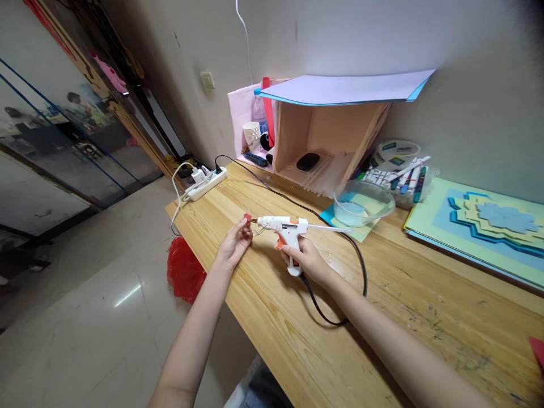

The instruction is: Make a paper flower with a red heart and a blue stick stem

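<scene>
My right hand (pixel 308 259) is closed around the handle of a white hot glue gun (pixel 284 225), with fingers near its orange trigger. A glue stick (pixel 329 228) pokes out of the gun's back end. The nozzle points left, right beside a small red piece (pixel 247 217) pinched in the fingertips of my left hand (pixel 235 242). Whether the nozzle touches the piece I cannot tell. From the handle's base a black cord (pixel 364 266) loops over the wooden table (pixel 272 306).
A power strip (pixel 208 184) lies at the table's far left corner. Behind stand a cardboard box shelf (pixel 293 164), a clear plastic bowl (pixel 340 207), a container of markers (pixel 408 181) and layered paper art (pixel 505 218). A red plastic bag (pixel 185 272) hangs beside the left edge.
</scene>
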{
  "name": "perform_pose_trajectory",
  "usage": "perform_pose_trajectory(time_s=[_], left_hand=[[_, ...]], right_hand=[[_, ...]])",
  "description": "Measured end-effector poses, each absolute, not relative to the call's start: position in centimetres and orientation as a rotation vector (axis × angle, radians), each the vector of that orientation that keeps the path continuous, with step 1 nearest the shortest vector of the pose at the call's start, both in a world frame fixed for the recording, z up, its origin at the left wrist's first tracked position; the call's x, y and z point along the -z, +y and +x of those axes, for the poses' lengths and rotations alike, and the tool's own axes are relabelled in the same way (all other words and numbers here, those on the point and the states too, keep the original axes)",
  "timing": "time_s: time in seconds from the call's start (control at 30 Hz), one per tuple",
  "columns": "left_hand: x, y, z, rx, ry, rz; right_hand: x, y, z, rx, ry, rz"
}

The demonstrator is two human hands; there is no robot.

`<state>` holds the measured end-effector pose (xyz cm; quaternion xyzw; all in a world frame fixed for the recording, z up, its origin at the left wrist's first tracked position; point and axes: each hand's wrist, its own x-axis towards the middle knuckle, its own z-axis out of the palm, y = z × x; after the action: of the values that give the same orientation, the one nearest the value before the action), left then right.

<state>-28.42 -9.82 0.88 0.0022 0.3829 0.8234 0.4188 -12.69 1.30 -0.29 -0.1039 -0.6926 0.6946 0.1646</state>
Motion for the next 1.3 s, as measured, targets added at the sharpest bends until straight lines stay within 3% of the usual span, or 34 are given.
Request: perform_pose_trajectory(time_s=[1.03,1.13,1.3], left_hand=[[-0.9,-9.8,-28.0,-2.08,1.222,0.186],[-0.9,-9.7,-27.9,-2.058,1.319,0.215],[-1.2,-9.8,-27.6,-2.048,1.365,0.253]], right_hand=[[0.5,1.8,-12.8,-1.857,-1.796,-0.542],[0.7,2.3,-13.4,-1.683,-1.887,-0.623],[-0.1,3.8,-16.8,-1.091,-2.385,-0.659]])
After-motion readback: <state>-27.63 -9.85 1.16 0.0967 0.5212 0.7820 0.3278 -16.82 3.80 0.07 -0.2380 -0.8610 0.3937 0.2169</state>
